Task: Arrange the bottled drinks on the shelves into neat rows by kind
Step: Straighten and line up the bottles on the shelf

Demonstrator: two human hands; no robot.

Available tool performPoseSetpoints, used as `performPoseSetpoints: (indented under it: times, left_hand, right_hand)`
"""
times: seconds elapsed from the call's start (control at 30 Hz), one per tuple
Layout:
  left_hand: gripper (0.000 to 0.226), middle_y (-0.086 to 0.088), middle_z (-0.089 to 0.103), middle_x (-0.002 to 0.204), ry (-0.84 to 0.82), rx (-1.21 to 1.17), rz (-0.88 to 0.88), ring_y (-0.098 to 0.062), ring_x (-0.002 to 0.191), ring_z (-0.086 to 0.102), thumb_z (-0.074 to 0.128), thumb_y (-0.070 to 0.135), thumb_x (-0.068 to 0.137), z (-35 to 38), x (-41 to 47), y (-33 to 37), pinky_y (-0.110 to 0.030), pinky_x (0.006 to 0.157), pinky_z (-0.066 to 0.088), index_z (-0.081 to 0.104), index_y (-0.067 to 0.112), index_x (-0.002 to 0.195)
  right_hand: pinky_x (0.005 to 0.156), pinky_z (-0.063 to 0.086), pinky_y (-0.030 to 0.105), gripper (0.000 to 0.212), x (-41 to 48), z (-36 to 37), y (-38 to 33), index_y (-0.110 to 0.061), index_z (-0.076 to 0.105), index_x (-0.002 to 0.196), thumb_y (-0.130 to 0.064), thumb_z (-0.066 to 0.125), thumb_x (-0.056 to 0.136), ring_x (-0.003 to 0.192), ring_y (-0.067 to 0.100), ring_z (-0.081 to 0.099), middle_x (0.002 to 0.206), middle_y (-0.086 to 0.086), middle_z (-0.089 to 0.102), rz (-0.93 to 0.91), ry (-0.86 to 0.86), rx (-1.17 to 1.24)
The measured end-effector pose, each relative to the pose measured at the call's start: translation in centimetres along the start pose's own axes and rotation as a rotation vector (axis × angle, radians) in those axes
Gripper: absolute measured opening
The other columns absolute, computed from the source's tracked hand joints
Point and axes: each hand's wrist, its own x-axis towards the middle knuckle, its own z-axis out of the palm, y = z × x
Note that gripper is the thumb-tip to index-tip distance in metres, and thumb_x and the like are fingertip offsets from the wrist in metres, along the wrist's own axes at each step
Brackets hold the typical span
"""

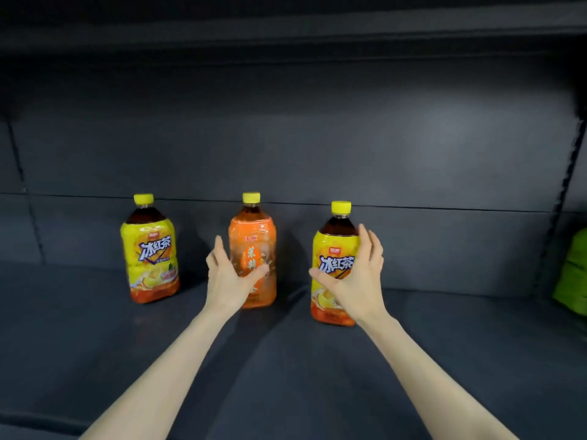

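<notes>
Three tea bottles with yellow caps stand upright on a dark shelf (95, 344). A yellow-label bottle (149, 252) is on the left, an orange-label bottle (254, 246) stands in the middle, and a second yellow-label bottle (333, 249) stands on the right, a little nearer to me. My left hand (227, 274) is spread at the orange bottle's left side, thumb across its front. My right hand (355, 277) is spread at the right yellow bottle, thumb over the label and fingers along its right edge. Neither hand is closed around its bottle.
A dark back panel (317, 138) closes the shelf behind the bottles, and another shelf board (286, 33) hangs above. A slotted upright (562, 185) runs down the right side. Something green (571, 274) shows at the far right edge.
</notes>
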Motion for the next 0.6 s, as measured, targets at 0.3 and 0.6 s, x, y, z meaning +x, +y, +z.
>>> performPoseSetpoints:
  times: [0.3,0.6]
  left_hand:
    - [0.097,-0.005,0.042,0.142,-0.108,-0.020,0.108,-0.026,0.127,0.046,0.075,0.050,0.071,0.0,3.2,-3.5,-0.054,0.099,0.044,0.017,0.025,0.146]
    - [0.066,-0.009,0.045,0.139,-0.241,0.030,0.225,-0.023,0.125,0.048,0.065,0.031,0.087,-6.1,3.2,-6.6,-0.036,0.099,0.043,0.033,0.016,0.143]
  right_hand:
    - [0.100,0.044,0.053,0.108,0.6,3.6,-1.2,-0.047,0.011,0.139,-0.075,0.066,0.050,0.120,0.022,0.049,0.132,0.001,0.047,0.067,-0.013,0.001]
    - [0.101,0.041,0.049,0.104,-2.0,7.7,-5.3,-0.037,0.013,0.146,-0.059,0.076,0.065,0.125,0.024,0.041,0.134,0.005,0.041,0.069,0.081,-0.071]
